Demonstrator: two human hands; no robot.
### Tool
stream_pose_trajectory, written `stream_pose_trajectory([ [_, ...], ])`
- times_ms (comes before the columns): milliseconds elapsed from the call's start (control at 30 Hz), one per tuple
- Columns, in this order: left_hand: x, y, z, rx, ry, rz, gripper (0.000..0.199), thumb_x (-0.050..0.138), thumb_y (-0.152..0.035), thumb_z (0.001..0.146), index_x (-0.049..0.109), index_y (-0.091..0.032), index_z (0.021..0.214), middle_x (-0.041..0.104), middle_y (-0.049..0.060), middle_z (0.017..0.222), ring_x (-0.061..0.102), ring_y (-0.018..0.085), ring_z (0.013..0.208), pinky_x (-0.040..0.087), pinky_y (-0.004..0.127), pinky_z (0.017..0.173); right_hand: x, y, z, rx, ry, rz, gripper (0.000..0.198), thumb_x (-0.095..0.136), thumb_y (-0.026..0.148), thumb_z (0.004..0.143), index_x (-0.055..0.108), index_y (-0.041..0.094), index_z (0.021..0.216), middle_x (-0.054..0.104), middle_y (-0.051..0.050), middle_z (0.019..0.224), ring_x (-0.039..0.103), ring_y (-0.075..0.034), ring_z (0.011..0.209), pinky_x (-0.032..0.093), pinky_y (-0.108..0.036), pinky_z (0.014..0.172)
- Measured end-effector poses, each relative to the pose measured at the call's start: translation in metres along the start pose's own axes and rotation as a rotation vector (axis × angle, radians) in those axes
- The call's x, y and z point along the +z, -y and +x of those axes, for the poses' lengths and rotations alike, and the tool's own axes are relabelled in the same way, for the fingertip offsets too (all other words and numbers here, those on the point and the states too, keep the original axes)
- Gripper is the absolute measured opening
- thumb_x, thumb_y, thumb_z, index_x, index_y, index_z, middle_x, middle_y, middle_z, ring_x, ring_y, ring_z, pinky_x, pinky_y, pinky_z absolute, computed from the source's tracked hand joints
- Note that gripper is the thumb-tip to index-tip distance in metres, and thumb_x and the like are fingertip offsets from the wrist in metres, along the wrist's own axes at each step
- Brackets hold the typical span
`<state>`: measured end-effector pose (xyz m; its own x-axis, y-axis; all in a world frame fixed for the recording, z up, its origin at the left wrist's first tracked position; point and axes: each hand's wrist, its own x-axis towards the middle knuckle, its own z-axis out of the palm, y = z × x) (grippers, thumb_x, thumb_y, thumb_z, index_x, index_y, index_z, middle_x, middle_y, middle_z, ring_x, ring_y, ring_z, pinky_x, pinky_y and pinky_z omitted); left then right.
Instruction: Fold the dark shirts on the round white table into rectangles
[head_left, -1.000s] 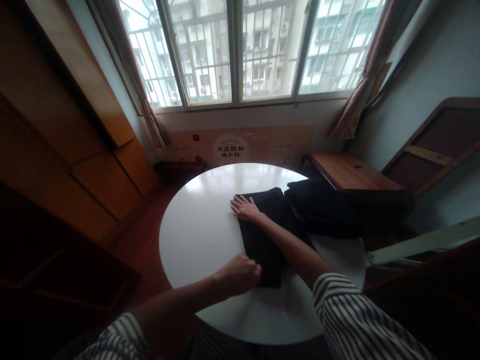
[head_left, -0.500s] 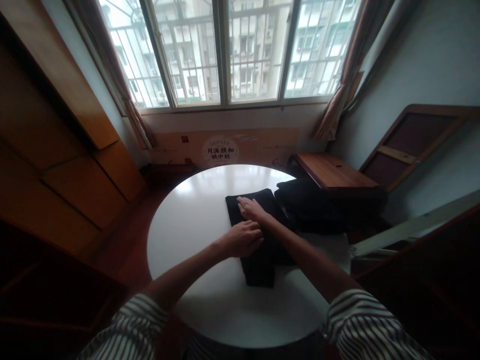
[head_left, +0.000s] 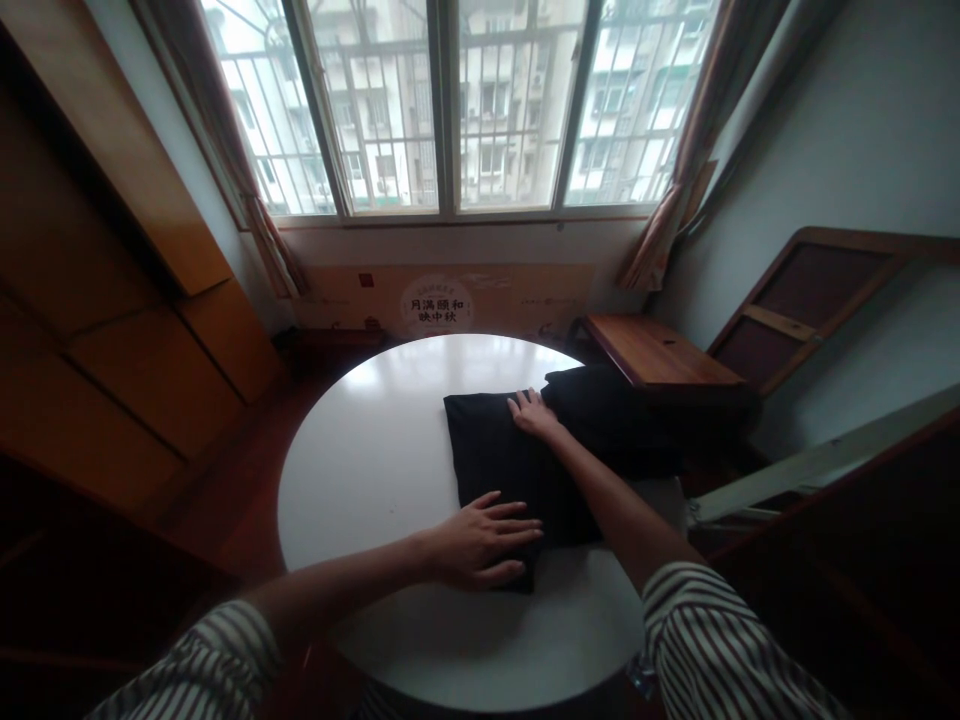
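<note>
A folded black garment point(head_left: 487, 440) lies flat on the round white table point(head_left: 367, 450); its exact kind is hard to make out in the dim light. Across its near part my left hand point(head_left: 484, 545) rests with fingers spread. My right hand point(head_left: 534, 412) lies on the far right part of the cloth, fingers stretched out. Right beside it sits another pile of black cloth point(head_left: 600, 400) near the table's right edge. Where the two dark cloths meet is hard to see.
Beyond the table's right side stands a low wooden table point(head_left: 660, 350). A framed wooden panel point(head_left: 780, 320) leans at the right wall. Orange-brown cabinets point(head_left: 157, 380) line the left. A barred window point(head_left: 450, 110) with curtains is ahead, a printed banner point(head_left: 442, 300) below it.
My left hand has opened from a closed shape and moved nearer to me over the garment. My right hand has shifted right along the cloth. More of the garment's far left part shows.
</note>
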<state>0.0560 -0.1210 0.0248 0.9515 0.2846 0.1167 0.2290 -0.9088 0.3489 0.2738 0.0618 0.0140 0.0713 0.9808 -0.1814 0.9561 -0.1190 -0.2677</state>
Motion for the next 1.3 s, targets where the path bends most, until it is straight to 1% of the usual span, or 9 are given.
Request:
stream_pose_trajectory([
  [133, 0.010, -0.007, -0.002, -0.009, -0.008, 0.048, 0.084, 0.055, -0.057, 0.089, 0.024, -0.015, 0.156, 0.039, 0.014, 0.155, 0.027, 0.032, 0.147, 0.016, 0.055, 0.121, -0.012, 0.009, 0.003, 0.005, 0.025, -0.029, 0.063, 0.023, 0.043, 0.103, 0.029, 0.007, 0.154, 0.016, -0.024, 0.162, 0.018, -0.038, 0.149, 0.026, -0.055, 0.114],
  [267, 0.009, 0.002, -0.015, 0.036, 0.006, 0.104, 0.085, 0.057, -0.049, 0.089, 0.021, -0.012, 0.156, 0.033, 0.016, 0.158, 0.025, 0.031, 0.148, 0.018, 0.052, 0.121, -0.022, 0.017, -0.024, -0.091, -0.030, -0.079, 0.060, 0.039, 0.029, 0.099, 0.030, 0.010, 0.155, 0.015, -0.020, 0.163, 0.012, -0.039, 0.150, 0.022, -0.058, 0.116],
  [333, -0.001, 0.015, -0.029, 0.123, 0.038, 0.134, 0.081, 0.057, -0.043, 0.089, 0.023, -0.012, 0.156, 0.032, 0.015, 0.158, 0.027, 0.030, 0.148, 0.019, 0.050, 0.122, -0.021, 0.013, -0.050, -0.268, -0.080, -0.112, 0.060, 0.045, 0.021, 0.095, 0.035, 0.014, 0.153, 0.020, -0.014, 0.164, 0.012, -0.037, 0.150, 0.018, -0.056, 0.119],
  [433, -0.020, 0.041, -0.050, 0.153, 0.045, 0.253, 0.072, 0.055, -0.023, 0.090, 0.025, -0.017, 0.155, 0.035, 0.012, 0.158, 0.031, 0.026, 0.146, 0.021, 0.050, 0.122, -0.014, -0.008, -0.096, -0.617, -0.054, -0.086, 0.048, 0.044, 0.021, 0.095, 0.052, 0.014, 0.143, 0.044, -0.015, 0.152, 0.038, -0.031, 0.142, 0.027, -0.049, 0.119],
  [500, -0.029, 0.055, -0.054, 0.119, 0.011, 0.351, 0.070, 0.053, -0.010, 0.089, 0.029, -0.023, 0.154, 0.035, 0.009, 0.158, 0.030, 0.025, 0.147, 0.026, 0.049, 0.120, -0.006, -0.026, -0.121, -0.729, -0.005, -0.018, 0.045, 0.045, 0.030, 0.097, 0.059, 0.013, 0.137, 0.053, -0.016, 0.144, 0.046, -0.028, 0.137, 0.033, -0.044, 0.117],
  [733, -0.028, 0.057, -0.009, 0.242, 0.045, 0.344, 0.060, 0.052, -0.014, 0.096, 0.038, -0.035, 0.150, 0.039, 0.004, 0.156, 0.033, 0.023, 0.146, 0.032, 0.045, 0.117, 0.012, -0.054, -0.149, -0.712, -0.007, 0.096, 0.047, 0.044, 0.032, 0.098, 0.056, 0.012, 0.139, 0.045, -0.014, 0.152, 0.029, -0.026, 0.147, 0.029, -0.046, 0.120],
  [967, -0.035, 0.049, 0.005, 0.217, 0.151, 0.266, 0.080, 0.049, -0.001, 0.087, 0.029, -0.040, 0.153, 0.031, 0.001, 0.161, 0.028, 0.020, 0.148, 0.026, 0.045, 0.120, 0.014, -0.052, -0.146, -0.661, 0.003, 0.208, 0.044, 0.046, 0.023, 0.095, 0.059, 0.019, 0.137, 0.046, -0.008, 0.151, 0.030, -0.023, 0.147, 0.027, -0.046, 0.121],
  [1133, -0.030, 0.057, 0.015, 0.215, 0.106, 0.343, 0.062, 0.049, -0.006, 0.093, 0.044, -0.037, 0.147, 0.044, 0.008, 0.153, 0.041, 0.025, 0.141, 0.030, 0.049, 0.117, 0.016, -0.051, -0.146, -0.635, -0.015, 0.216, 0.043, 0.047, 0.021, 0.094, 0.061, 0.017, 0.134, 0.049, -0.009, 0.149, 0.033, -0.023, 0.146, 0.028, -0.046, 0.120],
  [1300, -0.022, 0.058, 0.029, 0.253, 0.026, 0.323, 0.052, 0.043, -0.006, 0.095, 0.054, -0.029, 0.140, 0.062, 0.013, 0.134, 0.058, 0.024, 0.124, 0.043, 0.042, 0.108, 0.014, -0.045, -0.146, -0.613, 0.007, 0.218, 0.043, 0.048, 0.024, 0.093, 0.062, 0.017, 0.133, 0.050, -0.010, 0.148, 0.034, -0.024, 0.145, 0.027, -0.045, 0.120],
])
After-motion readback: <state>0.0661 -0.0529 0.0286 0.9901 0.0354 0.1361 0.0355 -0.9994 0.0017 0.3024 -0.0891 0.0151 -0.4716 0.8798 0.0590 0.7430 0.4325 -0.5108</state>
